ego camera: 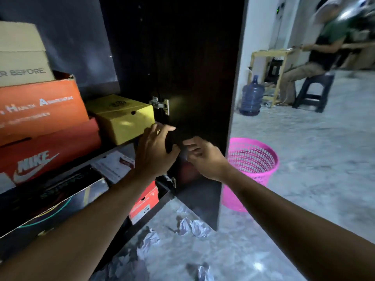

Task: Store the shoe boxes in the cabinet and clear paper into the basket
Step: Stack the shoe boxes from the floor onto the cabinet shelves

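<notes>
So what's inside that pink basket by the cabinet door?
Nothing shows through the pink basket: its mesh wall and visible inner side look bare. Its bottom is hidden by the rim and the right forearm. Crumpled paper lies on the floor.

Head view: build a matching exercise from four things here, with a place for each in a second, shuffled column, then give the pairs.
Things
1. yellow box
2. pink basket
3. crumpled paper
4. water jug

Places
A. on the floor in front of the open cabinet, below the arms
B. standing on the floor just right of the open cabinet door
C. on a cabinet shelf, right of the orange boxes
D. far back on the floor, beside a wooden-framed table

Pairs: 1-C, 2-B, 3-A, 4-D
</notes>
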Demonstrator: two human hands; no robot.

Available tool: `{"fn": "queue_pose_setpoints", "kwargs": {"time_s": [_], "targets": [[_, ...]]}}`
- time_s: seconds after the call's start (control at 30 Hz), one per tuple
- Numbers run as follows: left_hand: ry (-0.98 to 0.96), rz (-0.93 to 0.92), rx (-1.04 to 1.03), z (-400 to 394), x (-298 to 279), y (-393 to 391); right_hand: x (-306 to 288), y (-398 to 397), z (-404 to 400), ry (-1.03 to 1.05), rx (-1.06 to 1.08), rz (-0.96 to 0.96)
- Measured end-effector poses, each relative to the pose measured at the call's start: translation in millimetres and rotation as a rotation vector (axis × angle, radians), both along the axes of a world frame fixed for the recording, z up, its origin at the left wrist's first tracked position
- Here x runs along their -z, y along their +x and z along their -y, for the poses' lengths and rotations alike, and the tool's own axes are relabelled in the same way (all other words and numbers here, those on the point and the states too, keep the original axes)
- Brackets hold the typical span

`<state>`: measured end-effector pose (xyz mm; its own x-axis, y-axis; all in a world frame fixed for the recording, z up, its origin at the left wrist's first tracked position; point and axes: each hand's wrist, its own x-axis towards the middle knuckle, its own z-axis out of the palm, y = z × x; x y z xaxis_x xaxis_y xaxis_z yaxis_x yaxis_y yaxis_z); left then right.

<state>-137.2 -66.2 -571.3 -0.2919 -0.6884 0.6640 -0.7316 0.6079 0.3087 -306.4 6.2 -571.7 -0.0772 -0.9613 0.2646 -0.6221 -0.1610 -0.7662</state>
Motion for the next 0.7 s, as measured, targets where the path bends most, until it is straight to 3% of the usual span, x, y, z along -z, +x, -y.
{"fn": "queue_pose_setpoints", "kwargs": {"time_s": [0.33,0.57,0.7], "targets": [[0.203,0.095,0.486,-126.2,73.1,-191.6,47.3,-183.5,-179.9,0.048,0.429,-0.053],[0.403,0.211,0.701,-223.5,132.0,-338.1,102.1,-312.3,-310.3,0.173,0.771,0.067],[0.623,0.314,0.763,-273.2,166.5,-417.6,141.6,-380.6,-380.3,0.218,1.009,0.160]]}}
